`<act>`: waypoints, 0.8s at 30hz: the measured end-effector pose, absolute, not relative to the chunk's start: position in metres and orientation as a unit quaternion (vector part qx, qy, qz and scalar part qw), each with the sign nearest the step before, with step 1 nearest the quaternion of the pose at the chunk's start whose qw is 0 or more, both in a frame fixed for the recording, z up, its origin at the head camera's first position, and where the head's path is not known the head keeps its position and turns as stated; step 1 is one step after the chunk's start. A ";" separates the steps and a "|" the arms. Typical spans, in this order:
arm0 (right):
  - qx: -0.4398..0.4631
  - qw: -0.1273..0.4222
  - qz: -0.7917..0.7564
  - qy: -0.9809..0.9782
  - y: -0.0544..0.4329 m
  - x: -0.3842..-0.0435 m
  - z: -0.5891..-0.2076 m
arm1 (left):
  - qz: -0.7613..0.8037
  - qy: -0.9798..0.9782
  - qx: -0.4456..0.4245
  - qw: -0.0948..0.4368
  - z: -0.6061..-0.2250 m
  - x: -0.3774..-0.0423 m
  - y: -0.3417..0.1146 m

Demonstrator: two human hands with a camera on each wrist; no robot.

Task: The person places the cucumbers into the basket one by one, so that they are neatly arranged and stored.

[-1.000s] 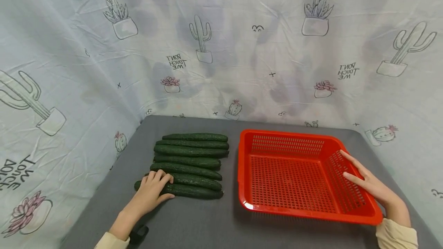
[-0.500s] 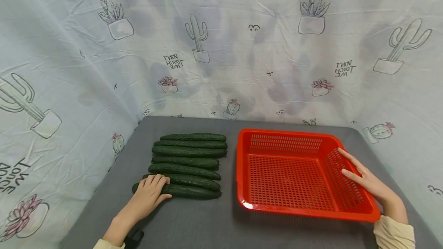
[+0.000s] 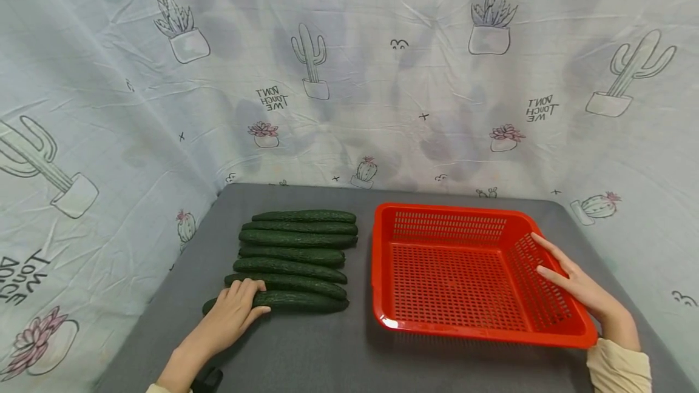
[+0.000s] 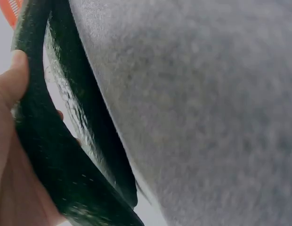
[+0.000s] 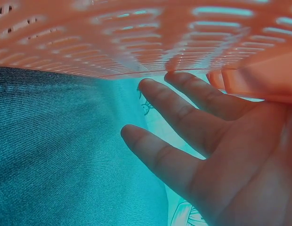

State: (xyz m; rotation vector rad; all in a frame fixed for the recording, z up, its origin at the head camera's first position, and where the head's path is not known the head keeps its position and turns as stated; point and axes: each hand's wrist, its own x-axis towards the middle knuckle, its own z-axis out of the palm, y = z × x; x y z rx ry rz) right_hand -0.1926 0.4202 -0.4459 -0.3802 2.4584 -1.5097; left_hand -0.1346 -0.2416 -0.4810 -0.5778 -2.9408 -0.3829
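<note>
Several dark green cucumbers lie side by side on the left part of the table. My left hand [image 3: 233,313] grips the nearest cucumber [image 3: 303,302] near its left end; in the left wrist view the thumb lies along one side of that cucumber [image 4: 47,136] and fingertips show beyond it. Just behind it lies a second cucumber [image 3: 295,284]. A red plastic basket [image 3: 464,333] with slotted walls stands on the right. My right hand [image 3: 587,290] holds its right wall, two digits over the rim inside; in the right wrist view three fingers [image 5: 183,113] extend outside, below the mesh.
The grey table [image 3: 322,356] carries everything. White curtains [image 3: 360,77] printed with cacti hang behind it and on both sides. A strip of table separates the cucumbers from the basket. A dark strap-like item [image 3: 206,379] shows below the left wrist.
My left hand has shifted slightly toward the front, and the nearest cucumber has slid slightly left, away from the basket. The right hand keeps its hold on the basket.
</note>
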 end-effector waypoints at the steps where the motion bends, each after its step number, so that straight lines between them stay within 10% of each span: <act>1: -0.130 0.116 -0.518 0.838 0.420 -0.193 -0.446 | -0.126 -0.971 -0.193 0.067 -0.480 -0.134 -0.242; 24: -0.118 0.118 -0.516 0.840 0.421 -0.193 -0.445 | -0.107 -0.921 -0.224 0.300 -0.444 -0.143 -0.227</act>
